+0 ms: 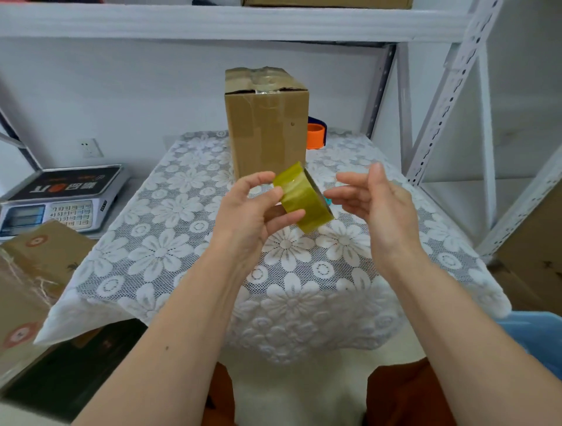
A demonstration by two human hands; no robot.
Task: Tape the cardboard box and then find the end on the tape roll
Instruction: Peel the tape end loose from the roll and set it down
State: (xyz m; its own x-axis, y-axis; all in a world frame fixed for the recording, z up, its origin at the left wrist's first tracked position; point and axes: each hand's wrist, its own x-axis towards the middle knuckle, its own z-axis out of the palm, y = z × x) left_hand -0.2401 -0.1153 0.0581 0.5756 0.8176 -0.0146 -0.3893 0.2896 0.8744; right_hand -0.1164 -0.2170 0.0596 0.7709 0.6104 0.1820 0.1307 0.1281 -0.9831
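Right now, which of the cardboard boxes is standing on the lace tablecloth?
The tall upright cardboard box with clear tape over its top, behind the tape roll. The other boxes lie off the table at left.

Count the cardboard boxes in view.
5, perhaps more hidden: taped box on the table, two stacked at left, one on the top shelf, one lower right.

No sleeves are being worn; both forearms are being shown bare to the hands. Rust-orange trousers (404, 398) are being worn below.
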